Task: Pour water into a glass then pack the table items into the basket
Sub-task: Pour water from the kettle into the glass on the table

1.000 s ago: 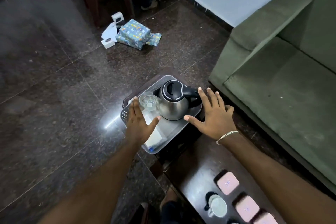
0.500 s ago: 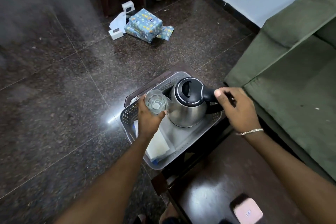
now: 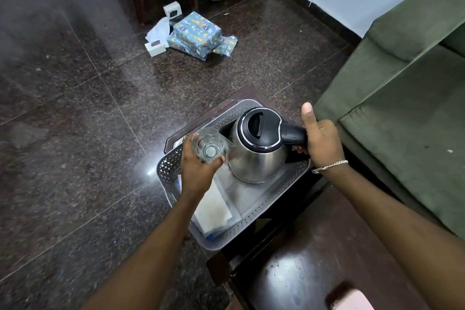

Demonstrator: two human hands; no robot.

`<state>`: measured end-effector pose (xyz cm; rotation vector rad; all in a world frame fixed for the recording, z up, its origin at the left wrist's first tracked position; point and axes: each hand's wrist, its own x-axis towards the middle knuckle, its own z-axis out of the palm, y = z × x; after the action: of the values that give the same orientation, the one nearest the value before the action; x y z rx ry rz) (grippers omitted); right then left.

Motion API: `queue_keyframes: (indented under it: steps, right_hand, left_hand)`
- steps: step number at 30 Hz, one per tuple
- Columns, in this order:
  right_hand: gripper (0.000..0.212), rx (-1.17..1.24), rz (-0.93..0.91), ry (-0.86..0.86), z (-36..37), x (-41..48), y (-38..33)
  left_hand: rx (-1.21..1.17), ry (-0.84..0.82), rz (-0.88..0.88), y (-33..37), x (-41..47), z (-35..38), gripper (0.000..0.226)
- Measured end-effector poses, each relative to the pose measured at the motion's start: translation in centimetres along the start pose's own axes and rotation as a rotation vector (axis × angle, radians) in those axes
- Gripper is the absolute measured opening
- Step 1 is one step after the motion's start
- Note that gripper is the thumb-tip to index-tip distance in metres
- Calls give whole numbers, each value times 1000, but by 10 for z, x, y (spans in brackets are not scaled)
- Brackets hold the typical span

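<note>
Risk: spill judged likely if the stainless-steel kettle with black lid tips before its spout clears the rim of the clear glass tumbler; both hang over the grey perforated plastic basket.
Left hand: fingers wrapped around tumbler, spout touching rim.
Right hand: clamped on black handle, thumb raised.

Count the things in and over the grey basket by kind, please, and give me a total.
Kettle: 1, steel, held by the right hand
Glass: 1, clear, held by the left hand
White folded cloth or paper: 1, lying in the basket
Total: 3
</note>
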<state>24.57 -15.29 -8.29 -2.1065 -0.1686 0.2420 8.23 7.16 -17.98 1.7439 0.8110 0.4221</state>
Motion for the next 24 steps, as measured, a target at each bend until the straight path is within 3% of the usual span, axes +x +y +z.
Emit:
queue_keyframes:
  steps: [8,11,17,24]
  right_hand:
    - [116,252,16,19,-7,-7,1]
    - [103,386,-6,38,-30,-12,-13]
    - [100,469,-47,105,-134,-29,-42]
    - [110,304,-50,235,-284,-60,-22]
  left_hand:
    - [20,-4,58,32,-18,-27,77]
    - [38,-50,108,51,-27,-35,79]
    - [74,-168,225,101,-46,-27,81]
    - [110,-427,356,148,-97,49,84]
